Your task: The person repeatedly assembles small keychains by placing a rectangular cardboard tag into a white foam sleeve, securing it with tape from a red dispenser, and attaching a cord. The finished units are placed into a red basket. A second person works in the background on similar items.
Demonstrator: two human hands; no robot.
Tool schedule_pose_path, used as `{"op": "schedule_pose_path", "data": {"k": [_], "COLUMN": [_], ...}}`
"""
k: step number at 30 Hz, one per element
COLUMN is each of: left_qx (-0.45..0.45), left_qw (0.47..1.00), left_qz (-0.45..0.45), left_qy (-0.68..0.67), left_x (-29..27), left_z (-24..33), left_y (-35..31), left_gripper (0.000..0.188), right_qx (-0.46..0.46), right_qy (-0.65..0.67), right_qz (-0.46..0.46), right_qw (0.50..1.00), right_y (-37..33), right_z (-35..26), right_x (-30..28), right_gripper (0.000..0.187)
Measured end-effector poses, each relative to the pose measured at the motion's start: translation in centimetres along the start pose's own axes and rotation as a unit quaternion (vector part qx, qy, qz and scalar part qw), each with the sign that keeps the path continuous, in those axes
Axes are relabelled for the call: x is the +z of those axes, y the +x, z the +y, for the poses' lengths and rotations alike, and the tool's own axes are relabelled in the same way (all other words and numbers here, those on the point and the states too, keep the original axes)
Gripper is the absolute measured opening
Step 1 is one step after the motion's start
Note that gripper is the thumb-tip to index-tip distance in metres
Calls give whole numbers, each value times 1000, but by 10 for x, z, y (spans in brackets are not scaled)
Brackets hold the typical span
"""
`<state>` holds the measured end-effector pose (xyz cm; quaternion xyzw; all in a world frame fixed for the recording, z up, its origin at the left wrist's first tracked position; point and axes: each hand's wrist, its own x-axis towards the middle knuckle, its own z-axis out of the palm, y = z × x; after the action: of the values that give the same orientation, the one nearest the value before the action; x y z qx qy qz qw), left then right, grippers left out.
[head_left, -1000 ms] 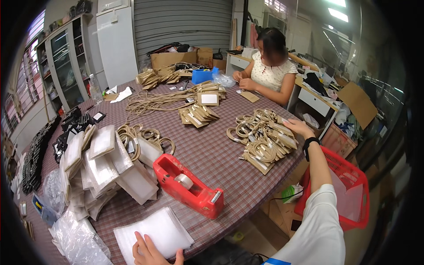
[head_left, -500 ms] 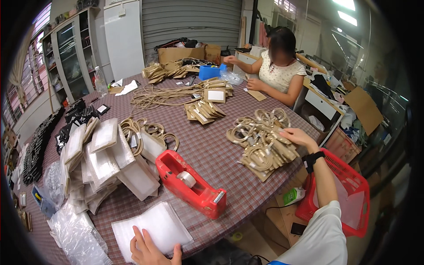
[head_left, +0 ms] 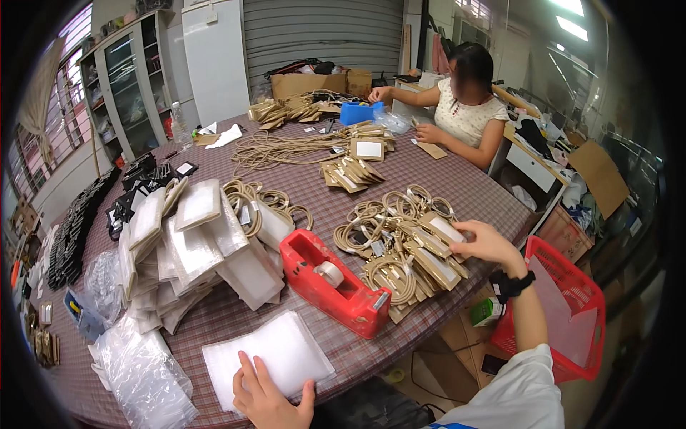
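At the lower middle, my left hand (head_left: 275, 400) lies with fingers spread on a stack of white foam sheets or pouches (head_left: 286, 350). Out to the right, my right hand (head_left: 493, 247) pinches the edge of a flat kraft packet with a white label (head_left: 441, 227). That packet is tilted at the right side of a pile of coiled beige cables (head_left: 396, 275) with more kraft packets. Between the pile and the foam stands a red tape dispenser (head_left: 332, 289) with a roll in it.
Left of the dispenser rises a heap of foam-wrapped packets (head_left: 189, 243), beside clear plastic bags (head_left: 143, 372). Across the table a co-worker (head_left: 468, 107) handles a kraft card near a blue holder (head_left: 357, 113). A red basket (head_left: 532, 336) stands below the table's right edge.
My right hand has closed on a kraft packet, whose white label now faces up. The left hand stays on the foam. The whole view has shifted slightly.
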<state>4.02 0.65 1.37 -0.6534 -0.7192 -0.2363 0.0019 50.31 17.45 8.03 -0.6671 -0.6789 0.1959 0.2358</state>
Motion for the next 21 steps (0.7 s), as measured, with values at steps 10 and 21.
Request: {"op": "schedule_pose_path", "data": {"k": [10, 21], "left_qx": [3, 9], "left_qw": [1000, 999], "left_qz": [7, 30], "left_qy": [-12, -19], "left_x": [1, 11], "left_z": [-3, -11], "left_y": [-3, -5], "left_gripper": [96, 94], "right_qx": [-102, -219], "right_qy": [-267, -380], "right_qz": [56, 126], "right_qw": [957, 890], "right_y": [-26, 16], "right_z": [-8, -12], "right_x": [0, 17], "right_gripper": [46, 31]}}
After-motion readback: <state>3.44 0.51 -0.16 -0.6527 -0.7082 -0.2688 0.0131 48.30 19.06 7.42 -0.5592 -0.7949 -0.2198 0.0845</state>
